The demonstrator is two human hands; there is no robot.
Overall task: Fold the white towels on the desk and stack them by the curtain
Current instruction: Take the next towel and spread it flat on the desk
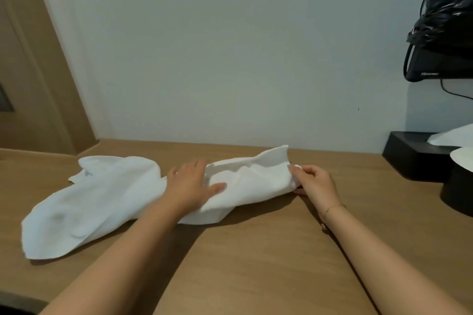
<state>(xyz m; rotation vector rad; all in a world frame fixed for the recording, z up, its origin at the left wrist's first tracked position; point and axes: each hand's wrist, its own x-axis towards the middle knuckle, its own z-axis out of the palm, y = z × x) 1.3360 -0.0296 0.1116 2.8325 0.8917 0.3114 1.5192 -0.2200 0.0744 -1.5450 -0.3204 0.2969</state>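
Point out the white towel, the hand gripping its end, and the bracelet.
white towel [84, 202], head view, flat left portion.
right hand [313, 181], head view, back of hand, gripping towel's right end.
bracelet [332, 208], head view, chain on right wrist.

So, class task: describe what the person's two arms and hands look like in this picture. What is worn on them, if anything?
Both forearms are bare, with no sleeves in view. The left hand shows no jewellery that can be made out. The right hand has a thin gold-coloured chain bracelet at the wrist, with a small charm or clasp hanging on its lower side. No gloves or watch are visible.
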